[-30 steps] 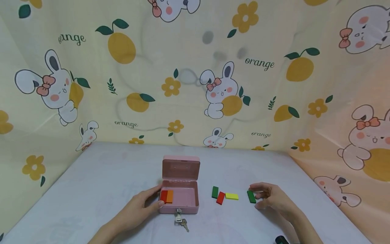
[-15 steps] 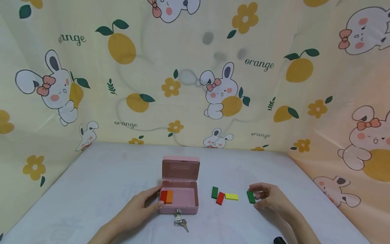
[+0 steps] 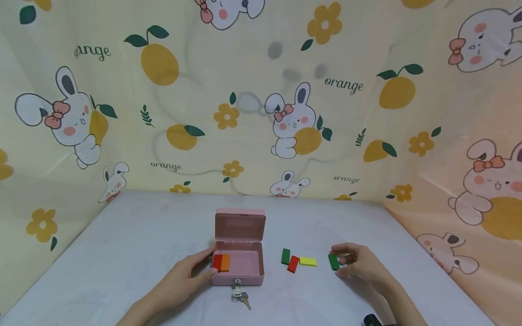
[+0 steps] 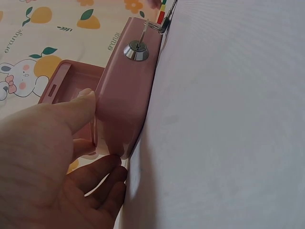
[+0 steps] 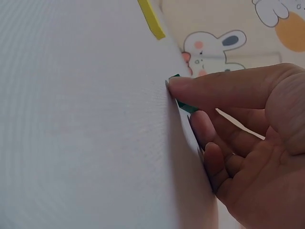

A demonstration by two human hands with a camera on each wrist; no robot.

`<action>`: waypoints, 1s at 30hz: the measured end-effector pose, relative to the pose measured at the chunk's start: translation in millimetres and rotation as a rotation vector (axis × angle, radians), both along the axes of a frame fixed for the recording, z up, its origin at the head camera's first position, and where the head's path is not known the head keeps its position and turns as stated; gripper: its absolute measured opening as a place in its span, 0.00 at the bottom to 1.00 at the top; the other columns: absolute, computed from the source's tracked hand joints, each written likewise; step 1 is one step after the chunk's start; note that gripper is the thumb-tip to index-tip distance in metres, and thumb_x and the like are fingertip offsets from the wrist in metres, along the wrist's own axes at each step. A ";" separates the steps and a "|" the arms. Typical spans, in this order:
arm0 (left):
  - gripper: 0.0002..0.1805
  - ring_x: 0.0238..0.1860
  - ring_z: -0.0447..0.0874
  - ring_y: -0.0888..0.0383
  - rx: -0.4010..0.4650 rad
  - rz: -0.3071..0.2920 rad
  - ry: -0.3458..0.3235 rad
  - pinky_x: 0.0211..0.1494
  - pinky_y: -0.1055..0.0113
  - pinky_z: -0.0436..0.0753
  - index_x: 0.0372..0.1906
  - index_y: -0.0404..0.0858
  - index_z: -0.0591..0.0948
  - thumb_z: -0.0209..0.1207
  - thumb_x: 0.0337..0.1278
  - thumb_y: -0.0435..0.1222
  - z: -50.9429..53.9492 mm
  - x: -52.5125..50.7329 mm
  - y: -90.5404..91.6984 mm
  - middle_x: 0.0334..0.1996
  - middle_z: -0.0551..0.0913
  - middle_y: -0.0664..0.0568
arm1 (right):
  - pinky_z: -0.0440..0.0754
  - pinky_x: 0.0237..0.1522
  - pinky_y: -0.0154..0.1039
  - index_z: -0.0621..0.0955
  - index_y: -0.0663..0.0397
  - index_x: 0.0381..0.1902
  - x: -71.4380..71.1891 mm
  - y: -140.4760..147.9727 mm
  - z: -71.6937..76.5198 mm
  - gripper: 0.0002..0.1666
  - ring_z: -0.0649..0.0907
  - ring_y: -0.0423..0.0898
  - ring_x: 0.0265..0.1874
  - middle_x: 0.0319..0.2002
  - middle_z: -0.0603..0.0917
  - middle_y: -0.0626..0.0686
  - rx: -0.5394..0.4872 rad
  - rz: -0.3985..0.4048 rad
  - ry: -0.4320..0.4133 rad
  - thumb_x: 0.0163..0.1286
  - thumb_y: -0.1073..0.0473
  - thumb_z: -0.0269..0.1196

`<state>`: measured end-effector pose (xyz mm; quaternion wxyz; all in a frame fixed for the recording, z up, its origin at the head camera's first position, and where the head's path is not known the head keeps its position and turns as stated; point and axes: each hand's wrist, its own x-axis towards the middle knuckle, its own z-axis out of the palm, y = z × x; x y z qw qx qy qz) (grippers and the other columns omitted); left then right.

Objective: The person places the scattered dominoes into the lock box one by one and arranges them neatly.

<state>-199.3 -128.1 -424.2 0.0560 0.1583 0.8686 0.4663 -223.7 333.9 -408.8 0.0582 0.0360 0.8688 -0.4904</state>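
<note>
A small pink metal cash box (image 3: 249, 281) stands on the table with its lid (image 3: 239, 227) raised. My left hand (image 3: 184, 277) grips its left side, thumb over the front rim and fingers along the side wall, as the left wrist view also shows. Inside at the left, a red block (image 3: 217, 262) and an orange block (image 3: 225, 263) lie side by side. To the right, my right hand (image 3: 360, 265) pinches a green domino-like block (image 3: 333, 261) between thumb and fingers, low at the tabletop. In the right wrist view the thumb hides part of that green block (image 5: 187, 106).
Between box and right hand lie another green block (image 3: 286, 256), a red block (image 3: 292, 264) and a yellow block (image 3: 307, 261). Keys (image 3: 244, 297) hang from the box's front lock (image 4: 137, 50). A dark object (image 3: 371, 320) shows by the right forearm. A printed curtain (image 3: 253, 149) backs the table.
The head view has shifted very slightly. Both hands, the box and the blocks keep their places.
</note>
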 end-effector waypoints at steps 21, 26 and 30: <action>0.39 0.71 0.60 0.44 -0.011 0.022 -0.007 0.69 0.41 0.61 0.73 0.43 0.68 0.62 0.61 0.54 -4.0 -3.2 1.9 0.70 0.68 0.50 | 0.81 0.35 0.40 0.80 0.63 0.56 -2.3 1.7 -0.4 0.38 0.77 0.52 0.39 0.47 0.83 0.54 0.006 -0.010 0.025 0.42 0.74 0.77; 0.38 0.71 0.60 0.43 -0.007 0.016 0.002 0.69 0.40 0.61 0.73 0.42 0.68 0.62 0.62 0.53 -0.9 -0.3 1.5 0.70 0.68 0.49 | 0.81 0.40 0.41 0.79 0.64 0.57 -0.9 1.3 1.6 0.38 0.79 0.51 0.40 0.49 0.83 0.56 0.019 -0.004 0.045 0.44 0.72 0.77; 0.38 0.71 0.60 0.43 -0.006 0.013 0.004 0.69 0.40 0.61 0.73 0.42 0.68 0.62 0.61 0.53 -0.2 0.2 0.6 0.70 0.68 0.49 | 0.80 0.42 0.41 0.79 0.63 0.57 -1.1 0.9 1.5 0.37 0.80 0.51 0.40 0.50 0.83 0.55 0.025 -0.021 0.048 0.45 0.71 0.77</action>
